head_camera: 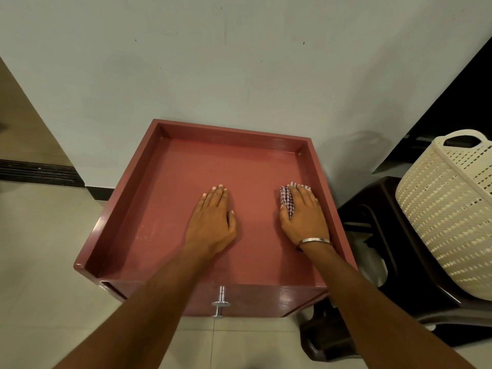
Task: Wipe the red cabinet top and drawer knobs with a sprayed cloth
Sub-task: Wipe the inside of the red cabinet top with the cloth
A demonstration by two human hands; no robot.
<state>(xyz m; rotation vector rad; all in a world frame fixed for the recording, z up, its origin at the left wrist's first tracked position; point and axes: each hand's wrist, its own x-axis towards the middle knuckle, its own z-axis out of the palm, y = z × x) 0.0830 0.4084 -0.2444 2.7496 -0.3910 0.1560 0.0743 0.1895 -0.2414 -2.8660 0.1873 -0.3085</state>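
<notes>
Cabinet top (170, 209): we see smooth red painted wood, a square tray shape with a raised rim on three sides, the front edge open toward us
Left hand (213, 222): ours lies flat at centre, fingers straight and together, pressing the bare top, holding nothing
Right hand (303, 217): at 3 o'clock of the left, palm down on the cloth, fingers spread over it, just beside the right rim; a metal bangle on the wrist
Cloth (288, 199): checked woven fabric, bunched, peeking out at 11 o'clock of the right hand
Knobs (221, 302): two shiny metal discs on stems, at 6 o'clock on the drawer front
Open room: bare red surface at 12 and 9 o'clock
Basket (447, 209): cream woven plastic on a dark stool, at 3 o'clock
</notes>
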